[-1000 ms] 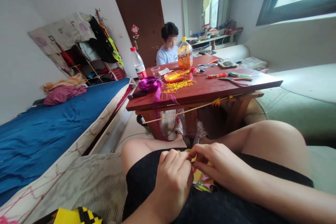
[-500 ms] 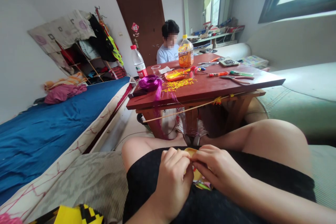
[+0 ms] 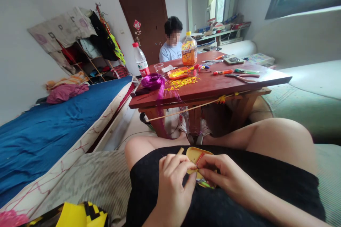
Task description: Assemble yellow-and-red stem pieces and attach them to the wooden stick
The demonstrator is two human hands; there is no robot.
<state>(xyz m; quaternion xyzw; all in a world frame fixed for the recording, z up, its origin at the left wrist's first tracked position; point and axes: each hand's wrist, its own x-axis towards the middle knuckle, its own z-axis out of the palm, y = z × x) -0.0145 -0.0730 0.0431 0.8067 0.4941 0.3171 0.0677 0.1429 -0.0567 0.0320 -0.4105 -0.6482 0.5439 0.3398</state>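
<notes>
My left hand is closed above my lap, a short tan stick poking up behind its fingers. Close beside it, my right hand pinches at a tiny yellow piece, and the fingertips of both hands nearly meet there. A thin red piece shows at the right fingertips. Under the hands a yellow tray lies on the black cloth over my lap, with small green and coloured bits at its lower end. What exactly the left fingers hold is too small to tell.
A red-brown table ahead bears purple thread, yellow pieces, an orange dish, pliers, and two bottles. Behind it sits a person. A blue bed is at left, a yellow-and-black item at lower left.
Both hands have parted slightly and shifted, uncovering more of the yellow tray. The tan stick and thin red piece now show. The view has tilted a little.
</notes>
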